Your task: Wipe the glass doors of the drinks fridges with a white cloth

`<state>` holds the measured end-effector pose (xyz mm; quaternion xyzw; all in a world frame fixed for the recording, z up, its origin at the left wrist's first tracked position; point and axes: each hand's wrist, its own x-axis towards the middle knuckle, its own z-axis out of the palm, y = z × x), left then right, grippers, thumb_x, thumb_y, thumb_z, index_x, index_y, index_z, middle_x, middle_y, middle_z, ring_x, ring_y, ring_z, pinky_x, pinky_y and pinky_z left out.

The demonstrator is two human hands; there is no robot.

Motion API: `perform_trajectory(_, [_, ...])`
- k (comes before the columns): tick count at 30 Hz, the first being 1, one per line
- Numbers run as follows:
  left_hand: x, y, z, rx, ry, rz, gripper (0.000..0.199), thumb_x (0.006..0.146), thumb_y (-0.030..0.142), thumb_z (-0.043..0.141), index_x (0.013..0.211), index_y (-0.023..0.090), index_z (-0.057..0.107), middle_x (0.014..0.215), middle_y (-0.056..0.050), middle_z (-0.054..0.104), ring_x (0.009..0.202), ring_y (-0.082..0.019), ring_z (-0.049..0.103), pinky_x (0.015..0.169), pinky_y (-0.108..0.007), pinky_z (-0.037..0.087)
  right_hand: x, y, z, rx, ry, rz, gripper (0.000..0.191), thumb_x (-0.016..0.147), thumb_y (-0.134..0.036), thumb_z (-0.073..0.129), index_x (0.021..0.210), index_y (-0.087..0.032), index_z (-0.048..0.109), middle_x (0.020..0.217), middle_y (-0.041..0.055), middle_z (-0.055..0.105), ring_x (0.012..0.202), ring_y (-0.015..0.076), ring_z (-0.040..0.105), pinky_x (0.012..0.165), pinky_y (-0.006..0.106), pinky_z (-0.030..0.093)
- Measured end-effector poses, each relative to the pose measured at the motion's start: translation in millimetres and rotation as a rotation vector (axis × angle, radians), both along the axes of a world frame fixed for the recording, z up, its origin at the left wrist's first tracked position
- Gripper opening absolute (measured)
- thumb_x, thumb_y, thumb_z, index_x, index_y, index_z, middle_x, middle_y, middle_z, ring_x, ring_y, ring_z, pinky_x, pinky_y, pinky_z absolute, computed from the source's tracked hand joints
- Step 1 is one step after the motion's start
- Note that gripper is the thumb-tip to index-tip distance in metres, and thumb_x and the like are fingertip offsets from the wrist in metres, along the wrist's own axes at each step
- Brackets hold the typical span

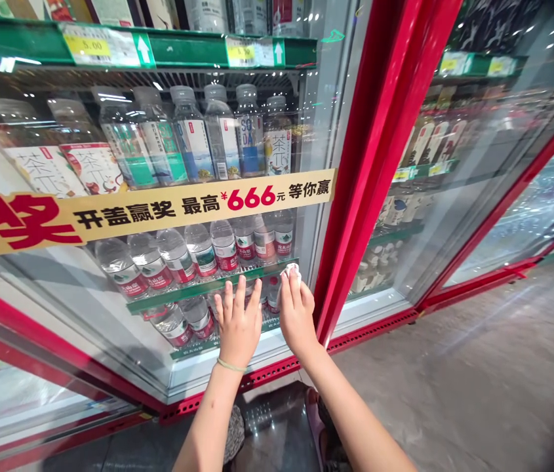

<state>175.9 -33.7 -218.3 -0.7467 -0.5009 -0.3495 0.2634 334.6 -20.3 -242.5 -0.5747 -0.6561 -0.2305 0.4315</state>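
Note:
My right hand point(297, 316) is closed on a crumpled white tissue point(290, 269) at the glass door point(318, 131) of a drinks fridge, near the door's right side. To its left, my left hand point(240, 324) has its fingers spread over the lower part of the same glass, with nothing in it. A pale green band point(231, 366) circles the left wrist. Behind the glass, small water bottles point(198, 252) with red and white labels stand in rows. A yellow promotional strip point(158, 210) runs across the door above both hands.
A red door frame point(375, 157) rises on the right, with another glass-fronted fridge point(404, 216) beyond it. Taller bottles point(215, 131) fill the shelf above the strip. Grey floor point(478, 380) stretches to the right, and a shoe point(313, 419) shows below my arms.

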Motion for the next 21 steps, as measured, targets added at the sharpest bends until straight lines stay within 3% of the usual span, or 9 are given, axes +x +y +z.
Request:
perform_trajectory(5, [-2.2, 2.4, -3.0, -0.01, 0.009, -0.004, 0.066, 0.094, 0.021, 0.064, 0.155, 0.032, 0.04, 0.164, -0.012, 0.035, 0.156, -0.037, 0.023, 0.124, -0.065, 0.022, 0.4, -3.1, -3.1, 0.02, 0.059, -0.044, 0.075, 0.099, -0.003, 0.031, 0.165, -0.019, -0.002, 0.168, 0.02, 0.024, 0.156, 0.0266, 0.026, 0.116, 0.048, 0.041])
perform_trajectory(9, [-2.4, 3.6, -4.5, -0.002, -0.004, -0.002, 0.07, 0.093, 0.022, 0.066, 0.156, 0.034, 0.038, 0.165, -0.011, 0.035, 0.156, -0.036, 0.025, 0.125, -0.064, 0.019, -0.9, -3.0, -4.0, 0.012, -0.005, 0.044, 0.076, 0.099, -0.004, 0.036, 0.165, -0.02, 0.001, 0.167, 0.0175, 0.029, 0.156, 0.0247, 0.026, 0.117, 0.046, 0.04])
perform_trajectory(14, [-3.0, 3.9, -5.0, 0.0, 0.008, -0.008, 0.064, 0.094, 0.022, 0.064, 0.154, 0.032, 0.044, 0.163, -0.011, 0.038, 0.157, -0.035, 0.022, 0.125, -0.064, 0.021, -2.2, -0.5, -3.8, 0.042, 0.092, -0.035, 0.074, 0.099, -0.004, 0.029, 0.165, -0.02, -0.001, 0.17, 0.0188, 0.019, 0.157, 0.0281, 0.023, 0.113, 0.05, 0.043])
perform_trajectory(18, [-4.3, 3.5, -4.2, 0.006, 0.012, -0.007, 0.061, 0.095, 0.023, 0.063, 0.153, 0.032, 0.046, 0.162, -0.011, 0.04, 0.157, -0.035, 0.022, 0.125, -0.063, 0.022, -4.4, -1.7, -4.1, 0.034, 0.013, 0.046, 0.075, 0.098, -0.004, 0.033, 0.165, -0.021, 0.003, 0.168, 0.0175, 0.026, 0.156, 0.0264, 0.027, 0.115, 0.048, 0.04])
perform_trajectory(21, [-4.6, 3.2, -3.5, -0.005, 0.015, -0.007, 0.062, 0.094, 0.023, 0.063, 0.153, 0.033, 0.045, 0.162, -0.011, 0.04, 0.156, -0.034, 0.024, 0.126, -0.062, 0.021, -2.8, -1.0, -2.4, 0.046, 0.06, 0.017, 0.075, 0.098, -0.004, 0.032, 0.165, -0.022, 0.003, 0.169, 0.0172, 0.022, 0.155, 0.0271, 0.027, 0.114, 0.049, 0.041])
